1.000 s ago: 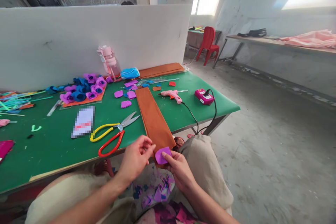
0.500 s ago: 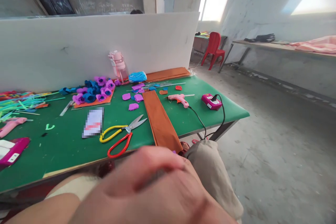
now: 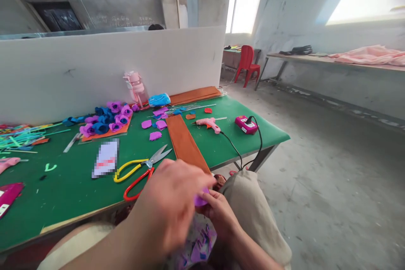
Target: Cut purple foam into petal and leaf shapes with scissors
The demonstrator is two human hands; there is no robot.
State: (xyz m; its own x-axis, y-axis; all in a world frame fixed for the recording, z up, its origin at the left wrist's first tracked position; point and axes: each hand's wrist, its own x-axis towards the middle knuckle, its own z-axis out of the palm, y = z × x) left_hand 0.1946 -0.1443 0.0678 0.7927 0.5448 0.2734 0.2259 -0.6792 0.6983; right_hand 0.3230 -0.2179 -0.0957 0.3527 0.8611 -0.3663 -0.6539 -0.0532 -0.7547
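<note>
My right hand (image 3: 220,213) pinches a purple petal-shaped piece (image 3: 201,198) between thumb and fingers, just off the table's front edge, over my lap. Close beside it on the left is my left hand (image 3: 171,202), smeared by motion; whether its fingers touch the piece I cannot tell. Behind both hands, a folded brown strip (image 3: 186,141) lies across the table edge. Scissors (image 3: 152,162) with one yellow and one red handle lie spread just left of the strip. Loose purple petals (image 3: 155,136) lie beyond them.
On the green table (image 3: 76,190) are a pink glue gun (image 3: 209,124), a magenta power socket (image 3: 246,125) with a cable hanging off the edge, purple and blue flowers (image 3: 107,118) and a pink bottle (image 3: 136,86). A white partition (image 3: 95,67) stands behind. Purple scraps (image 3: 202,244) lie below my hands.
My left hand has drawn down and away from close before the camera, uncovering my right hand and the purple petal. The view has shifted slightly, and the table things stay put.
</note>
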